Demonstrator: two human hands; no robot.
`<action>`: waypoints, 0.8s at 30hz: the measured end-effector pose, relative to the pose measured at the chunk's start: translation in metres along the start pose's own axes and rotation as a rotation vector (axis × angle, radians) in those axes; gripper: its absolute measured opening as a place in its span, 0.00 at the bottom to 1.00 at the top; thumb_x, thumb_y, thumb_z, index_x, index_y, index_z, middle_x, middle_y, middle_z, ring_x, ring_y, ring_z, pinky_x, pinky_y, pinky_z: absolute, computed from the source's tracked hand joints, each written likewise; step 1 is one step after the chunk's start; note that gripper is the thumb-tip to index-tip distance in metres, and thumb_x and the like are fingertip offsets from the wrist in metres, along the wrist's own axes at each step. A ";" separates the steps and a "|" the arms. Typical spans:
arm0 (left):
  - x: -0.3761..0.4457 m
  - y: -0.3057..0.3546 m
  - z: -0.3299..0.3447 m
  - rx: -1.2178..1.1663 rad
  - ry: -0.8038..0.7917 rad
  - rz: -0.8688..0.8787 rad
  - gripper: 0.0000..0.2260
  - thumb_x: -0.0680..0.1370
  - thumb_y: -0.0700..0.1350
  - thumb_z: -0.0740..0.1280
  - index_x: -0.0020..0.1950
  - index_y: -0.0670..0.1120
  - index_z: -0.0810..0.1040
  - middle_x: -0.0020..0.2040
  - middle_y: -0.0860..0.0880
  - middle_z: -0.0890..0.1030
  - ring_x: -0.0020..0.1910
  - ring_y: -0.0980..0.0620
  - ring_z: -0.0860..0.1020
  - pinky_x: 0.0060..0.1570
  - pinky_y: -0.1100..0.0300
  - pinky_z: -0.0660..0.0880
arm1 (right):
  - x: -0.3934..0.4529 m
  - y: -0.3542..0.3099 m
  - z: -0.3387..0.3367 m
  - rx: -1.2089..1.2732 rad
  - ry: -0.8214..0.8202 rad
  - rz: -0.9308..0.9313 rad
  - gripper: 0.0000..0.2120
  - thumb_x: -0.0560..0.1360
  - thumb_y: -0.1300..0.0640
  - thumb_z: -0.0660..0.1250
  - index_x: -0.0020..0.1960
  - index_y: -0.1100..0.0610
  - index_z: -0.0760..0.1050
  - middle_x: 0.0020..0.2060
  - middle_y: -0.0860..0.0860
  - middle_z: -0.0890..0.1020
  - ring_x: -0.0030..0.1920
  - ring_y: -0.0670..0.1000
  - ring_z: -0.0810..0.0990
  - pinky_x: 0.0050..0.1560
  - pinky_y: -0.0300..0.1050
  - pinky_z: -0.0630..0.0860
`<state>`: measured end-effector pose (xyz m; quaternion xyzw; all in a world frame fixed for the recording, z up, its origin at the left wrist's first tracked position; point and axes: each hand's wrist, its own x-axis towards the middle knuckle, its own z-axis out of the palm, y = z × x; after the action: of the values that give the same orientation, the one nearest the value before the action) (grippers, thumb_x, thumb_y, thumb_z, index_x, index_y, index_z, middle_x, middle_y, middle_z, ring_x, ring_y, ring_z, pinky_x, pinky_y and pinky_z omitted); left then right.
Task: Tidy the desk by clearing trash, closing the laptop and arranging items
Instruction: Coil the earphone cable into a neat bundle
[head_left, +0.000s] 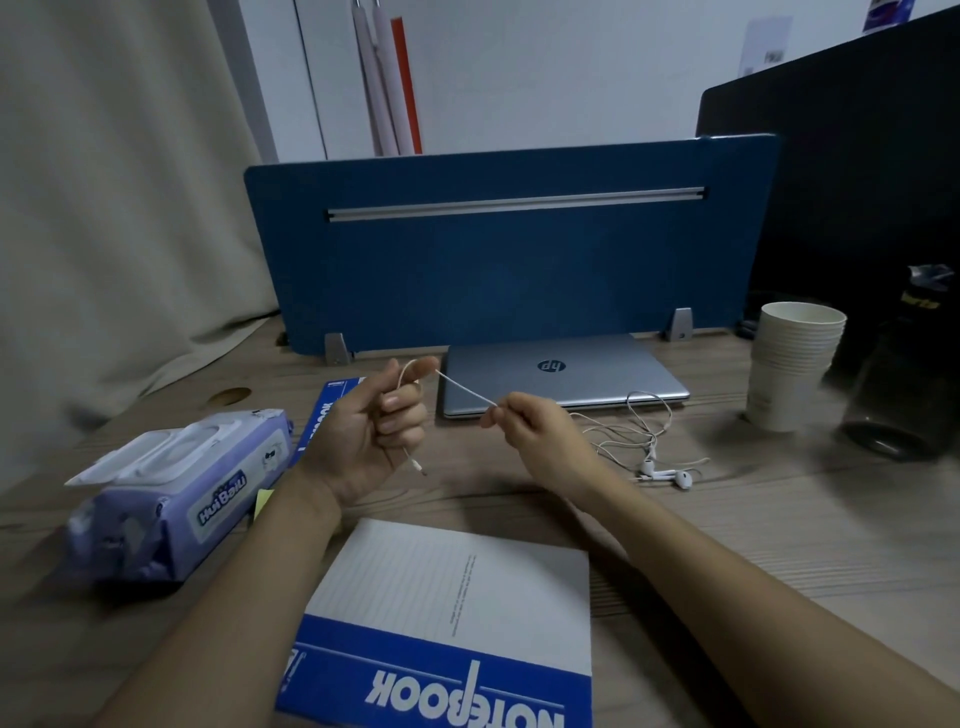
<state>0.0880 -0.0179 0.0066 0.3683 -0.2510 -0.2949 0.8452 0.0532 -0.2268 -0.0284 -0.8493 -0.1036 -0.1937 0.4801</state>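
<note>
Just above the desk (727, 519), the left hand (363, 441) curls shut around the earphone cord (465, 391), and the right hand (535, 431) pinches it taut; the earbuds lie beside the closed laptop (561, 379).

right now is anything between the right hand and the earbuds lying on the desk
Nothing visible. The right hand pinches the earphone cable, and the earbuds lie on bare desk to its right. Only the cable's own loose loops lie between them.
</note>
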 end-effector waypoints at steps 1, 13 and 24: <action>0.000 0.001 0.000 -0.025 -0.008 0.020 0.17 0.82 0.48 0.55 0.59 0.42 0.80 0.29 0.54 0.69 0.25 0.59 0.64 0.24 0.68 0.60 | 0.001 0.002 -0.002 -0.058 0.011 0.004 0.12 0.80 0.58 0.60 0.44 0.53 0.80 0.23 0.40 0.72 0.27 0.39 0.70 0.31 0.37 0.62; 0.009 0.003 -0.011 0.111 0.322 0.413 0.23 0.79 0.26 0.50 0.71 0.41 0.69 0.62 0.46 0.81 0.63 0.49 0.79 0.59 0.60 0.77 | -0.020 -0.024 0.006 -0.539 -0.437 -0.234 0.13 0.81 0.51 0.56 0.58 0.52 0.77 0.51 0.55 0.84 0.52 0.59 0.80 0.51 0.54 0.76; 0.006 -0.030 -0.002 1.100 0.158 -0.110 0.22 0.72 0.30 0.52 0.51 0.47 0.82 0.33 0.46 0.82 0.26 0.48 0.73 0.28 0.56 0.67 | -0.019 -0.040 -0.008 -0.368 -0.058 -0.374 0.07 0.78 0.52 0.63 0.46 0.50 0.79 0.41 0.46 0.83 0.41 0.50 0.79 0.40 0.49 0.75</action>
<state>0.0848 -0.0375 -0.0164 0.7885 -0.2844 -0.1357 0.5282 0.0201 -0.2123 -0.0017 -0.8936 -0.2354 -0.2702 0.2702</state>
